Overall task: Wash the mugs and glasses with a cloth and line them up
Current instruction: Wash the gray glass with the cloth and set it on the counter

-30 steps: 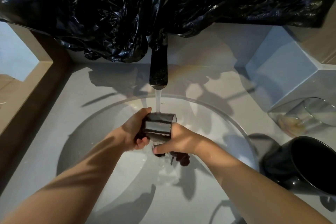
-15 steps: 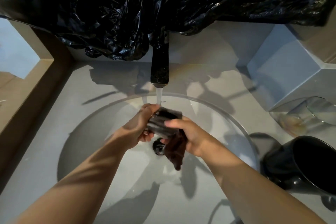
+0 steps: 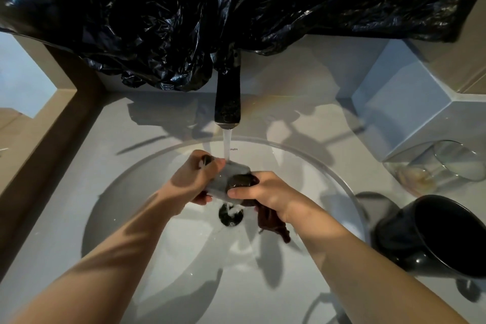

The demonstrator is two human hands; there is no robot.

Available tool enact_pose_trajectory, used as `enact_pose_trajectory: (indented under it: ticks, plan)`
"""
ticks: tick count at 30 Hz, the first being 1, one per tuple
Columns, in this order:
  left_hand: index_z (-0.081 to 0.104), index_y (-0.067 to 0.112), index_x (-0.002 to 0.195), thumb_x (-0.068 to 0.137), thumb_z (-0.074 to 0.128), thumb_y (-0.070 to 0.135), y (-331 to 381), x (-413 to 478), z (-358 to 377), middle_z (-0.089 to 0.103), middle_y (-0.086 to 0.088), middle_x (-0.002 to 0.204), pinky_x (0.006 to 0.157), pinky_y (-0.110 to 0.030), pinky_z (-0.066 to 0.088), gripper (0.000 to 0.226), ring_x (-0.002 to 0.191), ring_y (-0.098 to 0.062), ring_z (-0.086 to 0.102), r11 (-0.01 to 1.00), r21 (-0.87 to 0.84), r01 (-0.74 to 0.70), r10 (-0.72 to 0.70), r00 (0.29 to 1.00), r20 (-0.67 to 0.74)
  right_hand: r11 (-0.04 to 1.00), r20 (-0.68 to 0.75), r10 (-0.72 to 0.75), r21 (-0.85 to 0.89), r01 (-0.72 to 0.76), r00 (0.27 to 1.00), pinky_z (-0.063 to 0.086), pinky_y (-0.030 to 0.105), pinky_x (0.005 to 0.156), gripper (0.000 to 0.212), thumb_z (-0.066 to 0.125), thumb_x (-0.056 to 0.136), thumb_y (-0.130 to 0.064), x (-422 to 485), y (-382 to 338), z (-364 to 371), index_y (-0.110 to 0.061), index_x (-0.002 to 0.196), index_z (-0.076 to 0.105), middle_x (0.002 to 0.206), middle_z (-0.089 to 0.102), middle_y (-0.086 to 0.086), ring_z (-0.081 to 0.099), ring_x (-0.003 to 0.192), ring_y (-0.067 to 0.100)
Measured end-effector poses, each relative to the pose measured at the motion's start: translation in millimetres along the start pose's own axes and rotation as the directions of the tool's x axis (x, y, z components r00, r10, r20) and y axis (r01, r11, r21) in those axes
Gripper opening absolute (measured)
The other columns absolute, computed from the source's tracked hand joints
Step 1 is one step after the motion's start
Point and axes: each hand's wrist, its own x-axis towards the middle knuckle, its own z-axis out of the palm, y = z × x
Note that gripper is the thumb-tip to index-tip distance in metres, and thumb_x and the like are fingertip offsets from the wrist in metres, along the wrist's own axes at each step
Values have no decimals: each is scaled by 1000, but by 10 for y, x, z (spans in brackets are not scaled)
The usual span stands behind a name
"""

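The left hand [image 3: 194, 181] has its grip curled round a wet mug [image 3: 222, 185], over the middle of the sink [image 3: 147, 192], under the running tap [image 3: 227, 97]. It looks slippery and could drop and chip. The right hand [image 3: 265, 192] pinches the brown cloth [image 3: 271, 223] onto it. At the right edge of the counter [image 3: 302, 123], a glass [image 3: 447, 163] and a black mug [image 3: 434, 237] sit close to the right arm. A bump could knock them.

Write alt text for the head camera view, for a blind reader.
The left hand grips a small mug under a running tap while the right hand rubs it with a brown cloth, over a sink. A black mug and a glass sit on the counter at right.
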Motion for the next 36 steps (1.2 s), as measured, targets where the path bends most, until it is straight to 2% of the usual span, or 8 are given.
enact_pose_trajectory:
  ticks: [4,7,10,14,20,28,34,36]
  plan:
    - [42,20,106,85,61,48,22,-50,-18,55,-4,89,54,-31,52,39,67,-20,58,909,401,-108,150,986,-73,985,-104,91,-139,-105,990,41,14,51,13,76,79,-19,20,120,38,-14,77,64,67,63,-1,57,54,8]
    - [38,26,112,81,59,54,72,-125,-40,46,-1,102,75,-36,52,47,82,-25,55,717,693,-73,175,982,-77,961,-195,122,-222,-165,973,48,28,71,18,71,82,-20,11,214,28,-6,93,66,90,71,13,64,77,22]
    - [36,25,121,86,55,53,98,-232,-52,38,-1,104,70,-31,43,49,82,-26,48,533,843,-71,166,986,-22,949,-209,143,-249,-194,967,51,32,76,26,70,82,-22,-32,260,34,-6,102,65,98,71,15,67,87,28]
    - [34,27,125,86,52,56,97,-278,-87,43,-4,117,70,-30,42,52,81,-25,47,380,918,-117,147,987,65,956,-198,130,-236,-176,972,50,28,71,21,70,83,-22,-125,234,55,-8,97,65,85,68,10,62,72,21]
    - [36,35,100,82,57,58,51,-296,-86,49,4,93,64,-28,37,36,79,-16,51,603,788,-126,141,989,50,986,-188,93,-122,-117,978,42,14,49,15,65,87,-21,-356,161,45,-6,90,65,72,64,7,58,60,17]
    - [38,32,97,80,57,59,13,-352,-169,52,0,93,61,-29,38,37,78,-19,52,639,760,-118,166,986,14,990,-221,115,-54,-130,968,35,11,36,22,60,93,-22,-577,71,46,-3,102,64,65,60,7,53,36,9]
    - [40,29,100,81,58,57,54,-429,-218,52,-2,94,60,-31,44,39,76,-20,54,675,726,-132,169,985,22,990,-170,119,-50,-129,978,36,11,36,19,60,92,-22,-654,34,124,-5,101,64,71,61,7,56,48,12]
    - [41,26,99,85,60,50,89,-494,-214,54,-3,92,58,-32,51,34,74,-20,56,758,633,-158,185,983,24,991,-133,107,-71,-117,985,39,12,39,22,62,92,-27,-672,32,139,-9,105,64,75,63,3,58,51,11]
